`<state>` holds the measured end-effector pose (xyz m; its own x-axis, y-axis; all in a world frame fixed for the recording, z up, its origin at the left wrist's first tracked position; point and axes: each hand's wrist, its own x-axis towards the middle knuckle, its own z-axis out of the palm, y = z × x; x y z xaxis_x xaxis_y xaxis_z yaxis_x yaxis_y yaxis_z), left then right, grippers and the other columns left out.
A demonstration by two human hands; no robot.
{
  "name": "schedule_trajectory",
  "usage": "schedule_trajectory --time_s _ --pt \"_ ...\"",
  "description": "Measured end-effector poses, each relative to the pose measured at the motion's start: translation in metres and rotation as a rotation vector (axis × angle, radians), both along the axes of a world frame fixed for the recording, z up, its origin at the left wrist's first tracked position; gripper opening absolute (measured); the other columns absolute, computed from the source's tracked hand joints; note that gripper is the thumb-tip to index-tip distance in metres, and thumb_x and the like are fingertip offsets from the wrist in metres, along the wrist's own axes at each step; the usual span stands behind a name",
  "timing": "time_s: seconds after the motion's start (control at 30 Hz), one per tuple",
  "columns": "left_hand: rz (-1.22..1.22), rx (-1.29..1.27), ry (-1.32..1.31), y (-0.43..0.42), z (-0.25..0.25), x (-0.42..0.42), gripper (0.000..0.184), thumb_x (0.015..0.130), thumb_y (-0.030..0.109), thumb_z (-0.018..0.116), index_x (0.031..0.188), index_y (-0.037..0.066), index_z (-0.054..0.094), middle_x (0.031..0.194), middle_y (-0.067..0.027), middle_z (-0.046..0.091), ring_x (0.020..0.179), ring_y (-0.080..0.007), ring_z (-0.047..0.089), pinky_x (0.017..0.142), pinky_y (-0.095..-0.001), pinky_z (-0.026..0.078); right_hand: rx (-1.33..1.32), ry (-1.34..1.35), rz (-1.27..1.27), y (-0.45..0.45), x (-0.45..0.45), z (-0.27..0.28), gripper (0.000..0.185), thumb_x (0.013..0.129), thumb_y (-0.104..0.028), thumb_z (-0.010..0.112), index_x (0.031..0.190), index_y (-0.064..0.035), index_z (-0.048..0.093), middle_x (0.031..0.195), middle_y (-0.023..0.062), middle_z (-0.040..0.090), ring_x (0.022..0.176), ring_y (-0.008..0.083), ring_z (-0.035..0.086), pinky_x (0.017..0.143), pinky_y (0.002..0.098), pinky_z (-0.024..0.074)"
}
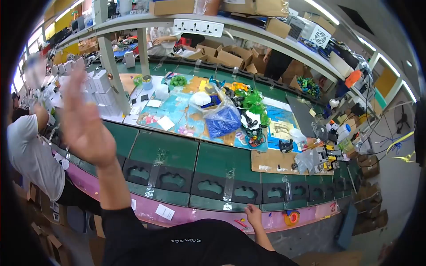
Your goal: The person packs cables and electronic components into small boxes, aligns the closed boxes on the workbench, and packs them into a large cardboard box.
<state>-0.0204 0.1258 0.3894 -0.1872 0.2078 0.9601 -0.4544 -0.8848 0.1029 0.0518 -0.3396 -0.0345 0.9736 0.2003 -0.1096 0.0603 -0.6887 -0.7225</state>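
Observation:
My left hand (86, 126) is raised high on the left, close to the camera, with its fingers stretched out and slightly blurred; nothing is in it. At the pink front edge (186, 216) of the bench, my right hand (254, 215) is small in view, its fingers drawn together; whatever they may hold is too small to make out. A red pen-like tool (240, 223) lies just left of that hand, and an orange tape roll (291, 217) lies to its right. Beyond it runs a row of dark foam trays (210, 187) with shaped cutouts.
A person in a white shirt (33, 155) is at the far left. Behind the green bench surface (173, 148) are a blue plastic bag (222, 122), green bagged parts (254, 104) and a brown board (275, 161). A metal post (113, 75) and shelf with a power strip (198, 27) stand beyond.

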Motion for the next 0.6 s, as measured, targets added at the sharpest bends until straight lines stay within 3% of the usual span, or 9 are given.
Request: schedule_trajectory --time_s 0.03,0.07,0.2,0.27,0.33,0.4,0.5,0.53,0.6 --pt "0.081 -0.313 0.326 0.008 -0.041 -0.008 0.037 0.095 0.012 0.05 0.128 -0.003 0.057 0.128 -0.0162 0.059 0.122 -0.025 0.053 0.107 -0.0381 0.036 -0.008 -0.003 -0.019 -0.01 0.001 -0.008 0.032 0.085 -0.022 0.067 0.108 0.0009 0.066 0.09 0.016 0.07 0.079 0.0221 0.07 0.073 0.0328 0.0535" --pt "0.08 -0.472 0.396 0.01 -0.081 -0.012 0.036 0.094 0.013 0.052 0.125 -0.003 0.058 0.125 -0.0162 0.06 0.119 -0.0249 0.054 0.105 -0.0378 0.038 -0.018 -0.007 -0.031 -0.02 0.005 -0.015 0.032 0.086 -0.022 0.067 0.108 0.0008 0.066 0.087 0.0156 0.07 0.076 0.0216 0.07 0.071 0.0325 0.0535" --pt "-0.003 -1.031 0.859 -0.049 -0.318 -0.06 0.034 0.09 0.02 0.06 0.116 -0.002 0.063 0.111 -0.0162 0.066 0.105 -0.0244 0.061 0.094 -0.0363 0.045 0.131 -0.049 -0.199 -0.036 0.034 -0.021 0.024 0.089 -0.022 0.062 0.091 0.0013 0.068 0.07 0.0121 0.067 0.065 0.0186 0.066 0.062 0.0337 0.051" --pt "-0.118 -1.204 1.214 -0.109 -0.411 -0.104 0.034 0.088 0.024 0.064 0.111 -0.001 0.065 0.104 -0.0162 0.068 0.099 -0.0241 0.064 0.088 -0.0356 0.048 0.071 -0.162 -0.237 -0.042 0.056 -0.037 0.031 0.091 -0.027 0.06 0.08 0.0011 0.067 0.065 0.0118 0.065 0.061 0.0202 0.064 0.06 0.0364 0.0488" --pt "-0.261 -1.007 1.747 -0.146 -0.454 -0.142 0.039 0.086 0.03 0.066 0.113 0.001 0.066 0.107 -0.0204 0.068 0.099 -0.0279 0.066 0.087 -0.0366 0.049 0.019 -0.165 -0.281 -0.039 0.069 -0.038 0.036 0.092 -0.033 0.057 0.08 -0.0011 0.066 0.069 0.0142 0.066 0.066 0.0348 0.064 0.064 0.0441 0.0478" --pt "-0.653 -0.739 1.81 -0.154 -0.537 -0.178 0.043 0.086 0.034 0.065 0.117 0.004 0.064 0.105 -0.0211 0.068 0.098 -0.0304 0.066 0.087 -0.0386 0.05 0.023 -0.118 -0.262 -0.026 0.075 -0.033 0.038 0.091 -0.036 0.056 0.08 -0.0021 0.067 0.076 0.0165 0.067 0.073 0.0372 0.064 0.069 0.0468 0.0483" --pt "-0.61 -0.627 2.027 -0.146 -0.53 -0.183 0.046 0.086 0.038 0.063 0.122 0.008 0.063 0.106 -0.0209 0.068 0.098 -0.0311 0.066 0.085 -0.0404 0.05 -0.321 -0.084 -0.242 -0.015 0.083 -0.035 0.04 0.089 -0.042 0.058 0.079 -0.0042 0.068 0.093 0.02 0.068 0.092 0.0375 0.063 0.079 0.0487 0.0482" --pt "-0.152 -0.422 2.15 -0.162 -0.464 -0.174 0.048 0.086 0.038 0.063 0.125 0.008 0.061 0.108 -0.0205 0.067 0.098 -0.0314 0.066 0.084 -0.0414 0.051 -0.324 -0.082 -0.225 -0.015 0.089 -0.032 0.04 0.089 -0.042 0.058 0.079 -0.0042 0.068 0.093 0.02 0.068 0.092 0.0375 0.063 0.079 0.0487 0.0482" --pt "0.095 -0.318 2.28 -0.161 -0.439 -0.164 0.049 0.085 0.038 0.065 0.123 0.008 0.062 0.109 -0.0196 0.067 0.098 -0.0318 0.066 0.084 -0.0413 0.052 -0.394 -0.071 -0.154 -0.017 0.1 -0.027 0.041 0.089 -0.043 0.059 0.079 -0.0035 0.069 0.082 0.0179 0.069 0.084 0.0354 0.066 0.078 0.0463 0.0499"
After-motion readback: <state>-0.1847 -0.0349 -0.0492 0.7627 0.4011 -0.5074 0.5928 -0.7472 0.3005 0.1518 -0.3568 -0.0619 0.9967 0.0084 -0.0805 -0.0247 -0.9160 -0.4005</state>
